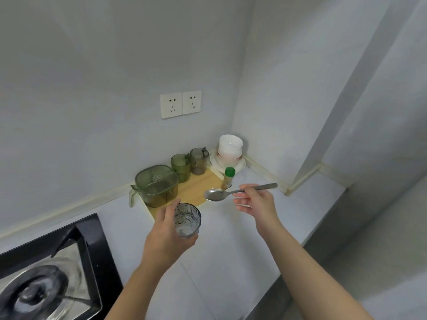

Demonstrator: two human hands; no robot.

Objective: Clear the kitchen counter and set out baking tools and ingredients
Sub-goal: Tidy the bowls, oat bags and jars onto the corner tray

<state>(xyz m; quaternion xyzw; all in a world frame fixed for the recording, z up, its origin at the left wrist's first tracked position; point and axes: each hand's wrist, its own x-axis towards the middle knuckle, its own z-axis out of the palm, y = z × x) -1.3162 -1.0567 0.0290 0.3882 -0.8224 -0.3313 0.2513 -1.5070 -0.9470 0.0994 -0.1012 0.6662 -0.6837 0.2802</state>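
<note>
A pale grey desk [231, 250] runs along a grey wall into a far right corner, and at its near left edge sits a black glass gas hob with a round burner [46, 285]. On the wall above the desk a pair of white double sockets [181, 104] is mounted side by side. A light wooden rectangular board [198, 188] lies on the desk against the far wall; on its left part stands a green translucent square pitcher with a lid [156, 187], and just right of it, at the far edge, stand a green ribbed glass mug [181, 166] and a smoky brown ribbed glass mug [199, 160]. In the far corner, right of the board, a stack of white bowls on a white plate [230, 151] rests on the desk. The left hand [166, 236] is wrapped around a clear patterned glass tumbler [186, 220], holding it above the desk near the board's near edge. The right hand [256, 202] pinches the handle of a shiny metal spoon [231, 192] between thumb and fingers, the bowl pointing left over the board's right edge, level and in the air. Just behind the spoon, a small spice bottle with a green cap [228, 177] stands upright at the board's right edge.
</note>
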